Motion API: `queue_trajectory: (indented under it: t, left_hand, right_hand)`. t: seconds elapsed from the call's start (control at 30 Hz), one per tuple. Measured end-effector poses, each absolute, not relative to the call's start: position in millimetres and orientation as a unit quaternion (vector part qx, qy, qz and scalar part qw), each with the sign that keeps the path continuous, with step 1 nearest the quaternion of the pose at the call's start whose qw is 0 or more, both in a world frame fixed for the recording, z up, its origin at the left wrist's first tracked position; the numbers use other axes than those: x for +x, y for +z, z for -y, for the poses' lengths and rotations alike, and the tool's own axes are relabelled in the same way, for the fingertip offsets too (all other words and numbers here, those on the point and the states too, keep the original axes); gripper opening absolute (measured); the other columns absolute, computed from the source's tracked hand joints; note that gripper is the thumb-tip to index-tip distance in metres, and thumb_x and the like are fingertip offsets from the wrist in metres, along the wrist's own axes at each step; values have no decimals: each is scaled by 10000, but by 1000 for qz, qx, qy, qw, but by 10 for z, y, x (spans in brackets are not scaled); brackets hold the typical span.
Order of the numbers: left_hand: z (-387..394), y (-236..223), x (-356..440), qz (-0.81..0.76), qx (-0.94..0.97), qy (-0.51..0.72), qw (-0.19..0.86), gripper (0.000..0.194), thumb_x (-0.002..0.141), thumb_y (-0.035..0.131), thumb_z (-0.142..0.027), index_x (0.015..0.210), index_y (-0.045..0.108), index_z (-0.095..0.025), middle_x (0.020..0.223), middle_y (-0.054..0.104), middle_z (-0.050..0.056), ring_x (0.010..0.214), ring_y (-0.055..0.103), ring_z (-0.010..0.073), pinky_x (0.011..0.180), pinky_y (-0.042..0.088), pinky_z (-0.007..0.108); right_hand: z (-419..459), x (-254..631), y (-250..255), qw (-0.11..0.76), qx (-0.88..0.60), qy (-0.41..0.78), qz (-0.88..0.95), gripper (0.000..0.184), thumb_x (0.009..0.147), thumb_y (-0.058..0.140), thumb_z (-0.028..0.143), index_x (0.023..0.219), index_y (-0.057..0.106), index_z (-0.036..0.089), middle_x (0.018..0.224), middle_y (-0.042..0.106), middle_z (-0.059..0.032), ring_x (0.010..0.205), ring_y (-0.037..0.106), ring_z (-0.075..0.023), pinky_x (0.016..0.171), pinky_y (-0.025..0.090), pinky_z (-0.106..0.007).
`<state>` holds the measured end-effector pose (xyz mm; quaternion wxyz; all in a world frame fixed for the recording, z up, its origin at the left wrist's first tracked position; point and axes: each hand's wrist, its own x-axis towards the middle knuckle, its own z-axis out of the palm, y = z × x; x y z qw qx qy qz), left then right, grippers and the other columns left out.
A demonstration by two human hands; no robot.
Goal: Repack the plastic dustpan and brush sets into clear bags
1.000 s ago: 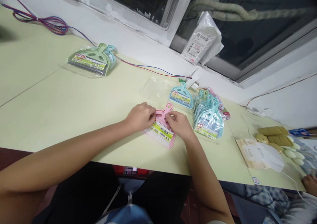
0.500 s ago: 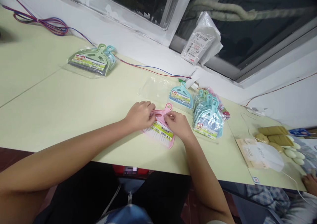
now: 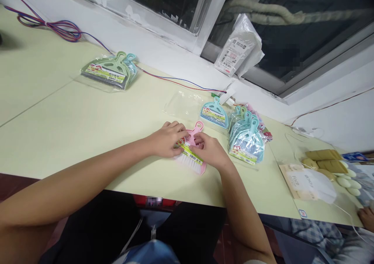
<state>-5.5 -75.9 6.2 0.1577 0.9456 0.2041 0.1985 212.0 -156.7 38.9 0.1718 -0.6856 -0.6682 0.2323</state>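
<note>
A pink dustpan-and-brush set (image 3: 198, 127) lies on the table in front of me, white bristles towards me, with a green and yellow label (image 3: 191, 154) across it. My left hand (image 3: 169, 138) is at its left side, fingers bent over the edge and the thumb by the label's left end. On the other side, my right hand (image 3: 209, 151) has its fingers curled at the pan's right edge and its thumb on the label. Both hands cover part of the set. Just beyond lies a blue dustpan set (image 3: 214, 114).
Bagged dustpan sets (image 3: 247, 139) are stacked at the right, and a green bagged set (image 3: 106, 71) lies at the far left. Clear plastic (image 3: 182, 105) lies behind my hands. A cable coil (image 3: 62, 30) rests by the wall. Another person's hand (image 3: 366, 217) shows at the right edge.
My left fingers have opened out somewhat and the thumb has come down to the label's end. My right thumb has moved down onto the label. The pink set stays in place.
</note>
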Motion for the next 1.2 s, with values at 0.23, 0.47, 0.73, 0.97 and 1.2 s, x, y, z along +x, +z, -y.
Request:
queue_trajectory:
  t: [0.23, 0.47, 0.73, 0.97, 1.2]
  left_hand:
    - [760, 80, -44, -206, 941, 213, 161, 393, 899, 600, -378, 1246, 637, -197, 1189, 626, 123, 1122, 546, 299, 940, 393, 446]
    - [503, 113, -150, -318, 873, 322, 184, 305, 995, 470, -364, 1179, 643, -194, 1184, 644, 117, 1139, 558, 282, 1023, 427, 453]
    - [-14, -140, -445, -363, 901, 208, 119, 486, 1037, 343, -397, 1430, 568, -220, 1529, 515, 144, 1392, 425, 364, 1091, 322, 562]
    - [140, -40, -380, -385, 908, 162, 43, 433, 990, 392, -387, 1167, 705, -145, 1213, 676, 208, 1134, 572, 356, 968, 355, 523]
    - [365, 217, -328, -364, 906, 168, 133, 441, 1010, 367, -407, 895, 732, -187, 713, 689, 93, 679, 626, 238, 722, 442, 386]
  right_hand:
    - [1553, 2102, 387, 178, -685, 227, 669, 213, 876, 671, 345, 1064, 689, 246, 989, 767, -16, 833, 692, -176, 751, 497, -291]
    - [1533, 2089, 353, 180, -694, 186, 672, 175, 959, 563, 334, 997, 717, 260, 919, 767, -10, 817, 682, -186, 739, 456, -288]
    - [1514, 2149, 361, 158, -692, 164, 685, 285, 1003, 451, 331, 973, 726, 263, 886, 749, -15, 795, 644, -200, 705, 395, -288]
    - [1515, 2152, 369, 167, -689, 183, 681, 262, 986, 484, 358, 975, 727, 259, 845, 735, 3, 747, 615, -181, 689, 383, -288]
    - [1525, 2160, 380, 179, -690, 184, 677, 239, 976, 519, 359, 968, 734, 258, 841, 739, 6, 742, 622, -171, 699, 391, -291]
